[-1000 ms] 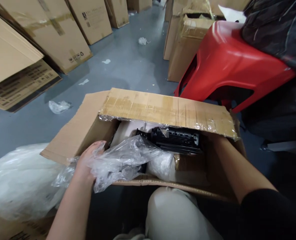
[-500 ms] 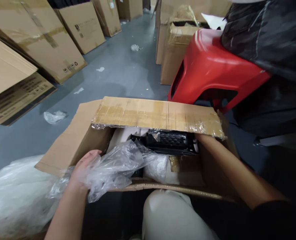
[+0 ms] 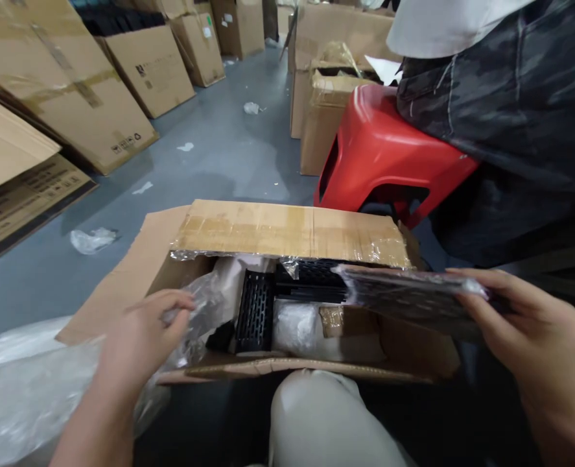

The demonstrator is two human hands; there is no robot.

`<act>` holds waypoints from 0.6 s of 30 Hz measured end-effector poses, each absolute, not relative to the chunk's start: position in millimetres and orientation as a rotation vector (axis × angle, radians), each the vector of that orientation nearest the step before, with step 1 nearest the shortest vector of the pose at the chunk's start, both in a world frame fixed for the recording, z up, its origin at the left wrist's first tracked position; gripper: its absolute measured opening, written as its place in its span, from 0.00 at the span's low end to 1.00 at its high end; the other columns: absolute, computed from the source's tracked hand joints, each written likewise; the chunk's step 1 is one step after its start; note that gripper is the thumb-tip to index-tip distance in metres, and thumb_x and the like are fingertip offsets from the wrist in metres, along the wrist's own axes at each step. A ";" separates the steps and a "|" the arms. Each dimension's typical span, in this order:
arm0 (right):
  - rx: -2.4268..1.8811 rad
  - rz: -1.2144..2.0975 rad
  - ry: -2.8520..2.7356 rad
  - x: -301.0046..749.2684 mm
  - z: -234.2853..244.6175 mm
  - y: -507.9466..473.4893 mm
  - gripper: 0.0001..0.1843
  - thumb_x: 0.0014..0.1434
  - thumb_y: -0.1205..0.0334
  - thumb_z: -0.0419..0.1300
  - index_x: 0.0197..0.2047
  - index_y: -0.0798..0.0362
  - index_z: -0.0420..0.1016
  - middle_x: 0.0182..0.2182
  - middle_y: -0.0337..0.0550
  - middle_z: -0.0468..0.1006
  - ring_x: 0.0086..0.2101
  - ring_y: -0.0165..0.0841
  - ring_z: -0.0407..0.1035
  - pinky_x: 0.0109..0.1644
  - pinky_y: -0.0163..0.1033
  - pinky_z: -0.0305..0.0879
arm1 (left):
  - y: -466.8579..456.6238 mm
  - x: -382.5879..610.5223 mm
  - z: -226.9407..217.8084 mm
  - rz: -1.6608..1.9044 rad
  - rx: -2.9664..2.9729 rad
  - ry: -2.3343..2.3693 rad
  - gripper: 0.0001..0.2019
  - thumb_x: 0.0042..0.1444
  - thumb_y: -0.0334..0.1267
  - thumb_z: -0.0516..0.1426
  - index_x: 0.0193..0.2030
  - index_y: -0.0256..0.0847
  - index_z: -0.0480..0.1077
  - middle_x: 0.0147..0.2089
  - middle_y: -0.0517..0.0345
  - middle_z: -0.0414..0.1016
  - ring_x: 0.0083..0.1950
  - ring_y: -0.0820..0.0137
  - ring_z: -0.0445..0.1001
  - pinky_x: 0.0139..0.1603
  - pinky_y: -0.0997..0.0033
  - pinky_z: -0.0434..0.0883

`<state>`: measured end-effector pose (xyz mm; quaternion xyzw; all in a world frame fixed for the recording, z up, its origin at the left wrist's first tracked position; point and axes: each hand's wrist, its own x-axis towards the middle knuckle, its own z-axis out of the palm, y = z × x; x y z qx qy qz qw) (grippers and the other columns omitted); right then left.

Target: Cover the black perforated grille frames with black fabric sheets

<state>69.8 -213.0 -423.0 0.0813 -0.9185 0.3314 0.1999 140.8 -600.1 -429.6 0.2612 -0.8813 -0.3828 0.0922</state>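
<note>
An open cardboard box (image 3: 287,230) sits in front of my knee. Inside it lie black perforated plastic parts (image 3: 255,310) and crumpled clear plastic wrap (image 3: 209,305). My left hand (image 3: 139,337) is closed on the clear wrap at the box's left side. My right hand (image 3: 535,331) is out of the box at the right, gripping a flat black part in a clear bag (image 3: 408,292), held level above the box's right end.
A red plastic stool (image 3: 389,152) stands behind the box with a person in dark clothing (image 3: 505,117) sitting on it. Stacked cardboard cartons (image 3: 78,97) line the left and back. A large white plastic bag (image 3: 19,389) lies at my left. Scraps litter the grey floor.
My right hand came out of the box holding a bagged black part. My left hand pulled the clear wrap leftward, uncovering an upright black perforated part. The view tilted up.
</note>
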 end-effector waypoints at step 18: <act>-0.247 3.191 -2.232 68.9 -500.6 -348.6 0.15 0.42 0.56 0.63 0.35 0.49 0.68 0.27 0.39 0.75 0.27 0.33 0.70 0.32 0.37 0.66 | -548.0 157.7 -433.6 -1.089 0.708 -2.447 0.15 0.51 0.45 0.47 0.19 0.40 0.58 0.17 0.65 0.54 0.20 0.76 0.55 0.23 0.77 0.54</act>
